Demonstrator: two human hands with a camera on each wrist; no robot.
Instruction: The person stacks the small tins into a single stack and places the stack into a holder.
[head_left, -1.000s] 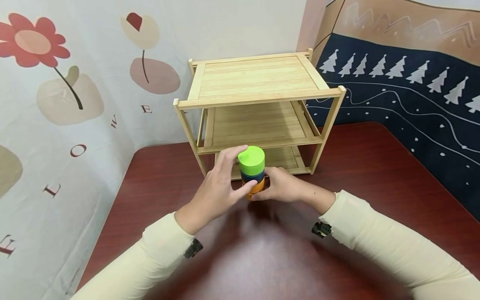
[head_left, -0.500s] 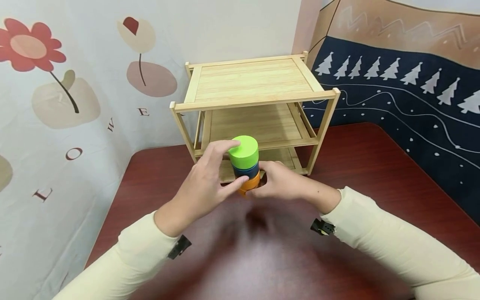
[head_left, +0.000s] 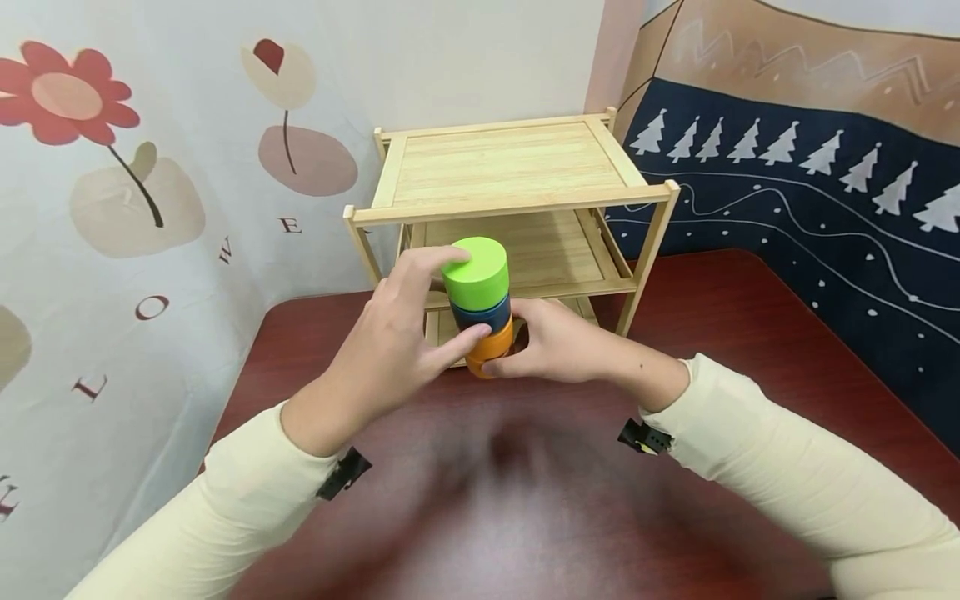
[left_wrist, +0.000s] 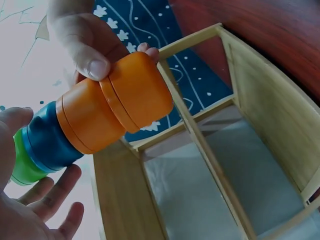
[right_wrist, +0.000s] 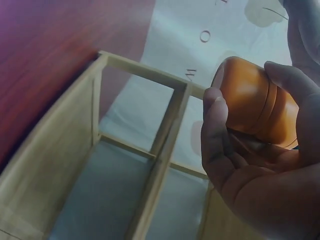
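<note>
Between my two hands is a cylindrical stack of cup-like pieces, green on top (head_left: 477,279), dark blue in the middle (head_left: 483,315) and orange below (head_left: 491,343). My left hand (head_left: 390,325) holds its upper part, a finger over the green top and the thumb at the blue band. Lower down, my right hand (head_left: 562,337) grips the orange part from the right. In the left wrist view, the rounded orange base (left_wrist: 140,92) points toward the shelf, and the right thumb (left_wrist: 97,69) lies on the orange. The right wrist view shows fingers around the orange base (right_wrist: 247,95).
Just beyond the hands, a three-level light wooden shelf (head_left: 510,162) stands on the dark red table (head_left: 720,333). Behind it hang a flower-printed cloth (head_left: 172,250) on the left and a navy tree-printed one (head_left: 750,200) on the right.
Both hands have raised the stack from low in front of the shelf and shifted it slightly left. It now overlaps the middle shelf in the head view, still held by both hands.
</note>
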